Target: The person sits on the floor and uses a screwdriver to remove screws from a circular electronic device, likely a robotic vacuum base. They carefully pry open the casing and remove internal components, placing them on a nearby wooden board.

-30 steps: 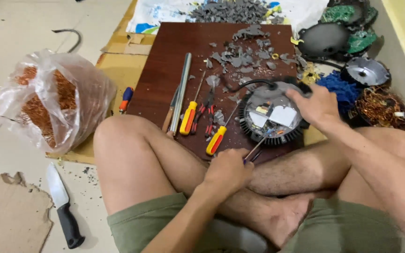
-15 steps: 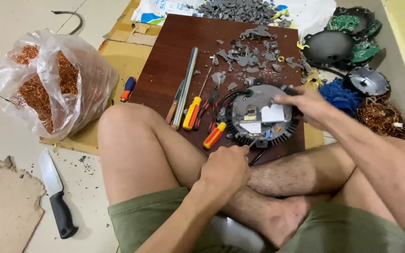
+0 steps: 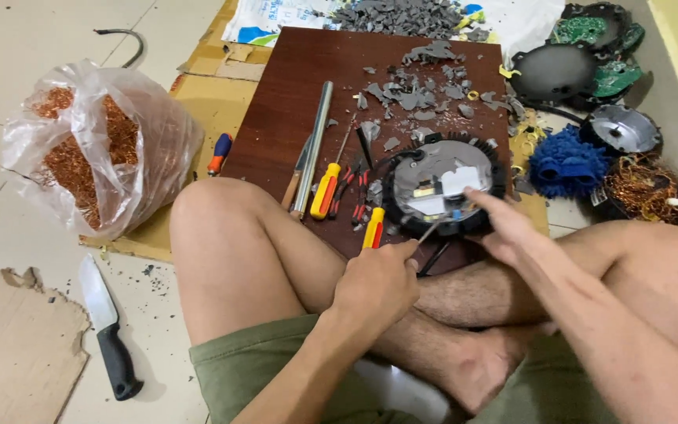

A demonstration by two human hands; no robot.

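A round black fan motor unit (image 3: 441, 184) with a grey plate on top lies on a dark wooden board (image 3: 292, 94). My right hand (image 3: 504, 224) rests on its near right rim, holding it. My left hand (image 3: 374, 286) is shut on a screwdriver (image 3: 427, 232) whose metal tip touches the unit's near edge. I sit cross-legged, my left knee (image 3: 213, 212) raised beside the board.
Yellow-handled screwdrivers (image 3: 326, 188), pliers and a metal rod (image 3: 313, 148) lie on the board among grey plastic shards (image 3: 417, 86). A plastic bag of copper wire (image 3: 96, 145) stands left, a knife (image 3: 107, 326) on the floor. Circuit boards, motor housings and a blue piece (image 3: 566, 161) sit right.
My right hand slid from the unit's far right rim to its near right edge. The view shifted slightly, and my left hand with the screwdriver stayed at the unit's near edge.
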